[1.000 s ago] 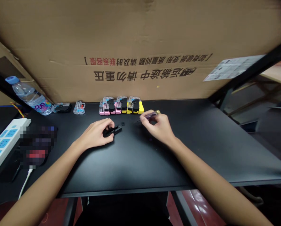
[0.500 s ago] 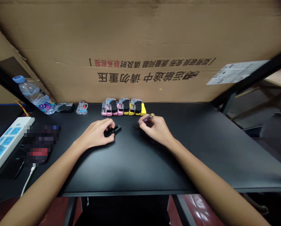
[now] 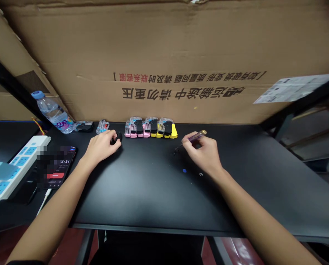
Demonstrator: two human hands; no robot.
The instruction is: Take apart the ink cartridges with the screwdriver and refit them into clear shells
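Note:
My left hand (image 3: 101, 148) is closed round a small black plastic piece (image 3: 118, 138), partly hidden by the fingers, near the back left of the black table (image 3: 142, 191). In my right hand (image 3: 204, 152) is a slim screwdriver (image 3: 197, 136) with a see-through purplish handle and a gold-coloured end, tilted tip down to the left. By its tip lies a small dark part (image 3: 176, 151), too small to make out. A blue disc (image 3: 184, 170) and a tiny silvery piece (image 3: 201, 174) rest on the table beside this hand.
Several small clear, black, pink and yellow cases (image 3: 150, 128) stand in a row against the cardboard (image 3: 164, 48). Further left are a clear case (image 3: 102, 126), a black-and-clear case (image 3: 84, 126), a water bottle (image 3: 55, 113), a phone (image 3: 63, 167) and a power strip (image 3: 29, 156).
My left hand has moved left and slightly back with the black piece. The screwdriver in my right hand is further right in view. The blue disc and silvery piece now show.

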